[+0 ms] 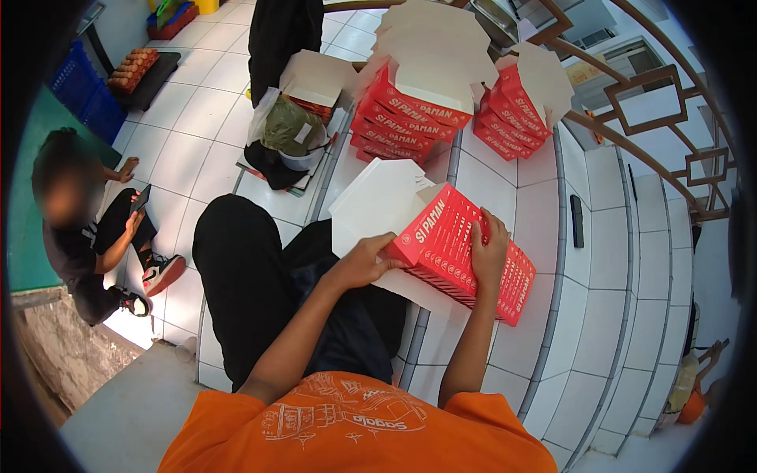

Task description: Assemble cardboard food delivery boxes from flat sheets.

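Over my lap and the tiled step lies a nested stack of red cardboard food boxes (449,244) with white insides. Its end nearest my left has a white flap (378,193) standing open. My left hand (364,262) pinches the red corner beside that flap, thumb and fingers closed on the card. Further right, my right hand (490,246) is wrapped over the far edge of the stack, its thumb on the printed red face. The undersides of the boxes are hidden.
Beyond sit two piles of opened red boxes (414,118) (512,118). Left of them are a bag of green leaves (293,126) and another open box (315,79). A black phone (577,221) lies on a step. At left, a seated person (79,229) holds a phone; egg trays (132,69) stand behind.
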`<state>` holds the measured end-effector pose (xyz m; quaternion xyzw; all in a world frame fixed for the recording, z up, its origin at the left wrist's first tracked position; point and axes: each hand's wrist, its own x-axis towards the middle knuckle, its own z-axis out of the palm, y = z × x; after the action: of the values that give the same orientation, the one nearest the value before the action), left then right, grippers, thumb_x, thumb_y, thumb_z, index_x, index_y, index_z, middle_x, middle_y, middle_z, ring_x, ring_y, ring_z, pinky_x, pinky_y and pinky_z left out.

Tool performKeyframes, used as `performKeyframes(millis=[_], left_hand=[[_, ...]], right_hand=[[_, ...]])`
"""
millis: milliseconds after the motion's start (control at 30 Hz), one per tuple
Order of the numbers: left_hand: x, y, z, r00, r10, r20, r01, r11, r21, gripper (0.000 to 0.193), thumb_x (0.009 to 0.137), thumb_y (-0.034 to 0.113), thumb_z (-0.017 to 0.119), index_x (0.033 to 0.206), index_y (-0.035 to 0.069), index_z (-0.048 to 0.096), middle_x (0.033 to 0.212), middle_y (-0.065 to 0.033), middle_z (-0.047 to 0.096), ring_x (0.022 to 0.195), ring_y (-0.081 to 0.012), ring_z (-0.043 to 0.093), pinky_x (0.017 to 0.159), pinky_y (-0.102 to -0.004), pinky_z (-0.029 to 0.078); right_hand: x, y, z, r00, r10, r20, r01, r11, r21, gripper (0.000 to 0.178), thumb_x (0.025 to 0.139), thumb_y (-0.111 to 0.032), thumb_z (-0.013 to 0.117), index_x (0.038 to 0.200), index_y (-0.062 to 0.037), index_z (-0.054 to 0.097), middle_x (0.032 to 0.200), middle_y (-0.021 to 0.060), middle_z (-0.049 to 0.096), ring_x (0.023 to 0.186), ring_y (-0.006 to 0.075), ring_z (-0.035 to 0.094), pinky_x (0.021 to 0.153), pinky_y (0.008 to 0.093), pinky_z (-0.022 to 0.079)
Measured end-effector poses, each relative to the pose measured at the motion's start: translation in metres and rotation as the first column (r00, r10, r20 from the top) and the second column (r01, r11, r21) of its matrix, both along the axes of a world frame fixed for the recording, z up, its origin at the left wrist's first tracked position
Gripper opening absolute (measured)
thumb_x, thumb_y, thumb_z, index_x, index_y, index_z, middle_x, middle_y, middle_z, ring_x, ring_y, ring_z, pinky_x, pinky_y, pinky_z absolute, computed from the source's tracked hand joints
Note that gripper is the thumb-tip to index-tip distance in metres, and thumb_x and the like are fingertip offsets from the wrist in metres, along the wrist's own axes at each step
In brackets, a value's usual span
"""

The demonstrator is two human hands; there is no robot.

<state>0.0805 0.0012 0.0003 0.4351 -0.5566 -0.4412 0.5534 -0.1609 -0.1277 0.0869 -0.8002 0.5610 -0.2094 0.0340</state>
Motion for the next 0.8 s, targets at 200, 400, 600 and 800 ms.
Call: performKeyframes(millis=[200,400,600,800], left_hand=[[-0.014,-0.008,-0.005,0.995,0.042,-0.085,-0.038,0.998,0.046,0.029,0.088,0.005,0.076,0.113,-0.003,0.063,0.104,-0.0248,0.071,0.099,-0.0416,0.069,0.086,-0.0407,0.053],[-0.020,-0.010,0.000,0.991,0.134,0.003,-0.134,0.991,0.015,0.026,0.087,-0.004,0.069,0.111,-0.004,0.060,0.103,-0.0258,0.070,0.099,-0.0417,0.070,0.085,-0.0417,0.053],[-0.019,-0.010,-0.006,0.990,0.085,-0.111,-0.085,0.996,0.002,0.033,0.086,0.003,0.077,0.114,-0.002,0.062,0.103,-0.0210,0.072,0.100,-0.0319,0.072,0.089,-0.0378,0.053],[-0.023,-0.009,-0.004,0.980,0.188,-0.062,-0.190,0.982,-0.019,0.032,0.080,0.004,0.081,0.105,-0.001,0.062,0.097,-0.0217,0.068,0.094,-0.0392,0.068,0.083,-0.0410,0.052]], right_hand=[[-0.016,0.013,-0.002,0.997,-0.072,0.016,0.072,0.997,-0.026,0.040,0.103,-0.030,0.059,0.137,-0.0086,0.063,0.133,0.0153,0.062,0.125,0.0338,0.055,0.110,0.0460,0.041],[-0.009,0.018,0.005,1.000,-0.009,-0.030,0.005,0.990,-0.139,0.035,0.098,-0.020,0.066,0.131,-0.0117,0.067,0.134,0.0150,0.061,0.136,0.0370,0.048,0.114,0.0490,0.041],[0.022,0.068,0.018,0.846,0.504,-0.175,-0.513,0.858,-0.011,0.025,0.086,-0.008,0.073,0.111,-0.0095,0.073,0.139,0.0189,0.058,0.137,0.0501,0.048,0.111,0.0546,0.046],[0.040,0.097,0.030,0.833,0.463,-0.304,-0.456,0.885,0.098,0.028,0.086,-0.007,0.070,0.114,-0.0112,0.070,0.138,0.0197,0.058,0.124,0.0441,0.057,0.101,0.0497,0.053]])
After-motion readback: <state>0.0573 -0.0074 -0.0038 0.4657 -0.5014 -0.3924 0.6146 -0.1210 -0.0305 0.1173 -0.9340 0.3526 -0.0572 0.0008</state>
